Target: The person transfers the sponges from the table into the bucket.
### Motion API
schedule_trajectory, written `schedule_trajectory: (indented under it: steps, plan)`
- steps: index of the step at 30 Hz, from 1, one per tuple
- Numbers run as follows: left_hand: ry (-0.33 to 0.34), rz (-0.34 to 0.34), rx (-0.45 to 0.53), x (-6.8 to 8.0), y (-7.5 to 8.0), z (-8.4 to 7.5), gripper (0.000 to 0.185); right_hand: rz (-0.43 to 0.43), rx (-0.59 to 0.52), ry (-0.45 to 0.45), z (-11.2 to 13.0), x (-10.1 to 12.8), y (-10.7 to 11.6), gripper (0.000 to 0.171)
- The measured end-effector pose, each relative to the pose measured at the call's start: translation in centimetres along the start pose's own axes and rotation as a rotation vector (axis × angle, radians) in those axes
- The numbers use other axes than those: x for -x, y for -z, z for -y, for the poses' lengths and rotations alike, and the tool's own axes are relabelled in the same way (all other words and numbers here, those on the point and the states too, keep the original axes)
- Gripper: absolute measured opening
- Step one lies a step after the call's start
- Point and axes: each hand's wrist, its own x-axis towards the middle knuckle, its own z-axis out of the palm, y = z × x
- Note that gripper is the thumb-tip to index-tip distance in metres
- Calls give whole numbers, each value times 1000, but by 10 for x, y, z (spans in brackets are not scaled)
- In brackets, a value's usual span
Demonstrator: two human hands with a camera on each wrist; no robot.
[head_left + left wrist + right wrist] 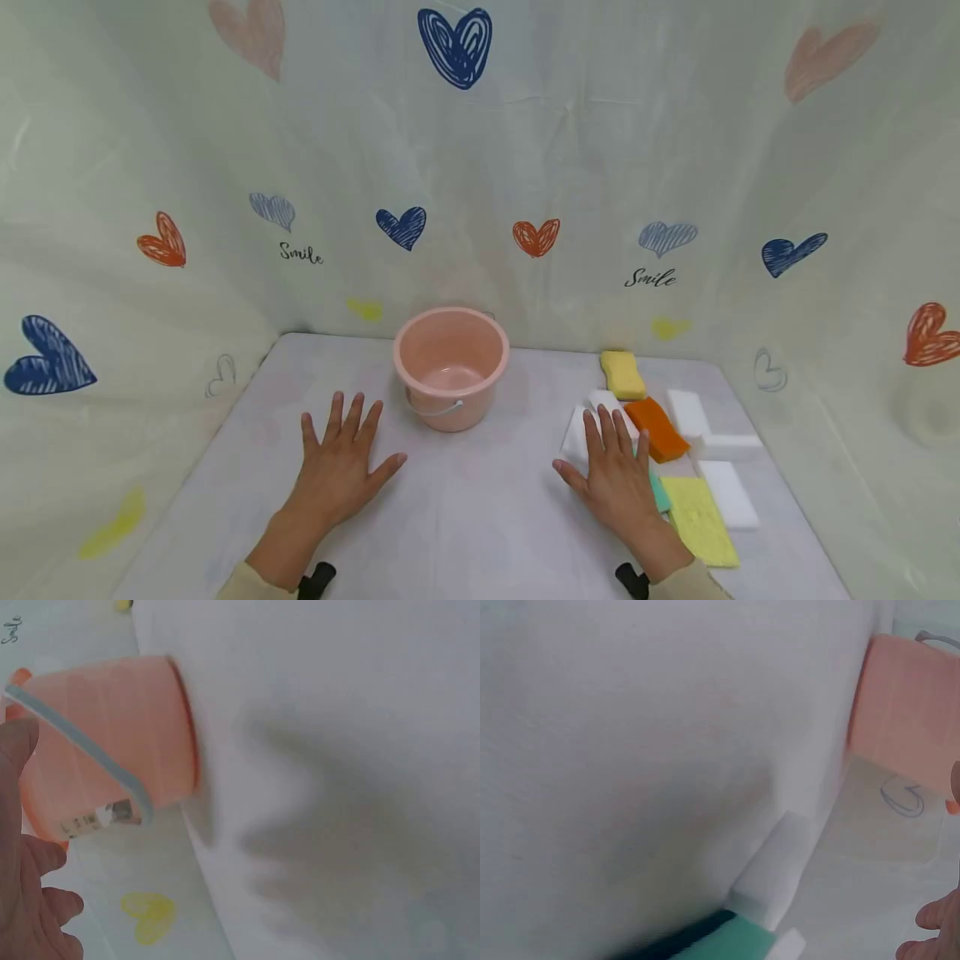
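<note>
A pink plastic bucket (451, 367) with a pale handle stands upright at the back middle of the white table (465, 508); it also fills the left wrist view (112, 742). My left hand (341, 458) lies flat on the table, fingers spread, just left of and nearer than the bucket. My right hand (613, 471) lies flat with straight fingers, its fingertips over a white sponge (577, 433) and its far side covering a green sponge (659, 493). The right wrist view shows a white sponge (776, 870) and the green sponge (727, 939).
More sponges lie right of my right hand: a yellow one (622, 374), an orange one (657, 428), white blocks (688, 412) (731, 493) and a flat yellow one (699, 521). A heart-printed curtain (480, 167) closes off the back and sides.
</note>
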Motion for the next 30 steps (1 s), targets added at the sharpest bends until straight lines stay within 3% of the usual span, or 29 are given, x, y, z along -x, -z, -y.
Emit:
schedule_trajectory:
  steps: [3,8,11,15,20,24,30]
  plan:
    - [-14,-30,10,-16,11,3,87,-14,-8,19,5,-14,7,93]
    - [-56,-76,23,-66,36,1,72,11,-57,41,28,-65,23,92]
    - [-64,-39,45,-94,41,-2,69,56,-112,51,49,-94,26,90]
    - [-48,96,81,-120,37,-8,76,95,-157,72,73,-119,26,88]
    - [-3,229,137,-127,29,-8,90,120,-165,96,90,-131,20,81]
    - [-27,230,142,-123,29,-14,93,138,-150,101,88,-126,23,79]
    - [-56,220,122,-105,29,-32,94,99,-132,128,76,-108,33,78]
